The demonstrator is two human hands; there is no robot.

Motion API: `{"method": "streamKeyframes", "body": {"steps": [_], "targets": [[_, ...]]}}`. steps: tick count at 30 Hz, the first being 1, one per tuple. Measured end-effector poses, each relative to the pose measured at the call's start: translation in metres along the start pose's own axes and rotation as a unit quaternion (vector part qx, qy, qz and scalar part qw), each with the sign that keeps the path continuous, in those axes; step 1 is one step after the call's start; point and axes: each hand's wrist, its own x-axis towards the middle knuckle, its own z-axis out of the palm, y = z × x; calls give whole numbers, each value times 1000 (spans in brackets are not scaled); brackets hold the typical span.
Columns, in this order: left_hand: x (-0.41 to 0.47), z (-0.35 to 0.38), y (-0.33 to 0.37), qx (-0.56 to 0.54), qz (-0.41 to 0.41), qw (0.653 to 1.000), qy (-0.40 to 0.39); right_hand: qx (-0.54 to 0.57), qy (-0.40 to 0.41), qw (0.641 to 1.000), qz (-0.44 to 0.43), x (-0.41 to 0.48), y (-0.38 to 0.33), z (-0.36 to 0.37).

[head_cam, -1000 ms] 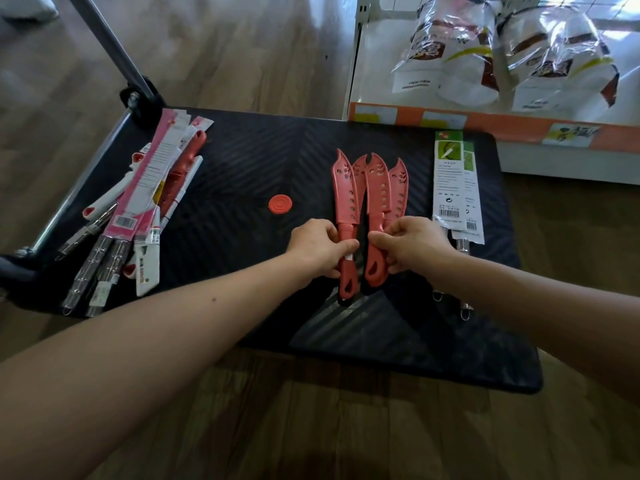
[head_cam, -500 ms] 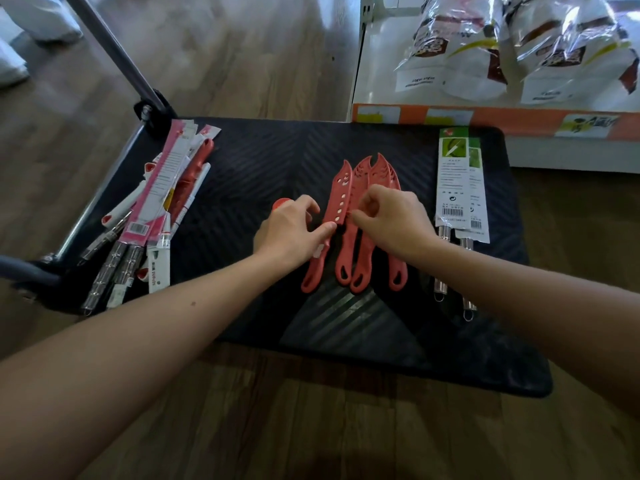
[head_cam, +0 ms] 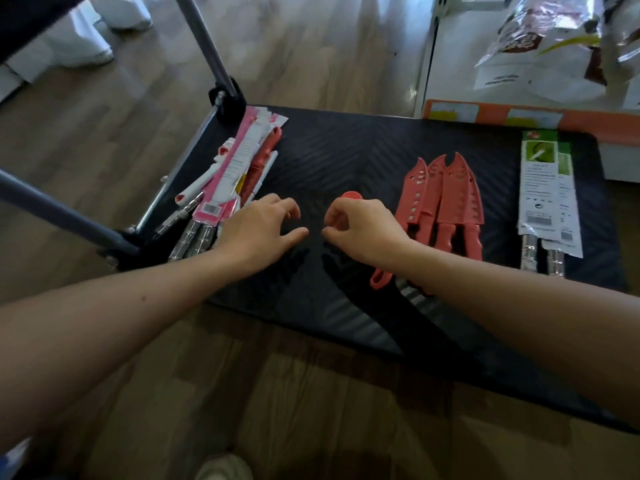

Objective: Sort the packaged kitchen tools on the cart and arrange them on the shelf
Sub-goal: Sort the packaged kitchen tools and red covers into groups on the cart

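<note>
Several red sheathed knives (head_cam: 446,206) lie fanned together on the black cart deck (head_cam: 346,161), right of centre. My right hand (head_cam: 363,226) hovers just left of them with loosely curled fingers, holding nothing. My left hand (head_cam: 263,226) hovers beside it, fingers relaxed and spread, at the edge of a mixed pile of pink-carded and white-handled tools (head_cam: 228,188) on the cart's left side. Two green-carded tools with metal handles (head_cam: 547,195) lie at the cart's right end.
A small red round cap (head_cam: 351,195) peeks out behind my right hand. The cart's grey handle bars (head_cam: 204,39) rise at the left. A white shelf with an orange price strip (head_cam: 519,116) and bagged goods (head_cam: 554,39) stands behind the cart. Wooden floor surrounds it.
Both hands have let go of the red knives and shifted left across the deck. The knives now lie fanned to the right of my right hand. The camera view has swung left.
</note>
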Motion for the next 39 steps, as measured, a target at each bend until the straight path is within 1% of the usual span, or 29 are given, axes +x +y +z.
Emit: {"method": "streamKeyframes", "body": {"steps": [5, 11, 14, 18, 21, 24, 28, 30, 34, 36, 39], "targets": [[-4, -7, -40, 30, -20, 999, 37, -10, -25, 999, -24, 17, -24, 26], [-11, -14, -88, 10, -72, 994, 85, 33, -34, 999, 12, 26, -40, 58], [-15, -16, -105, 0, -90, 992, 88, 54, -44, 997, 23, 31, -50, 72], [-27, -13, -125, -33, -132, 988, 69, 115, -59, 991, 46, 35, -71, 89], [-36, -8, -138, -73, -171, 982, 37, 159, -71, 981, 83, 40, -87, 97], [-39, -2, -140, -99, -169, 981, -8, 210, -85, 965, 133, 45, -97, 104], [-42, 1, -136, -151, -164, 973, -63, 245, -65, 951, 179, 54, -105, 110], [-42, 2, -135, -197, -171, 963, -71, 236, -60, 952, 185, 57, -107, 110], [-44, 1, -137, -298, -191, 932, -81, 156, -57, 975, 151, 62, -112, 116], [-45, 1, -138, -327, -197, 920, -92, 105, -59, 986, 119, 64, -114, 117], [-46, 1, -138, -355, -205, 906, -108, 52, -78, 991, 91, 68, -117, 115]]}}
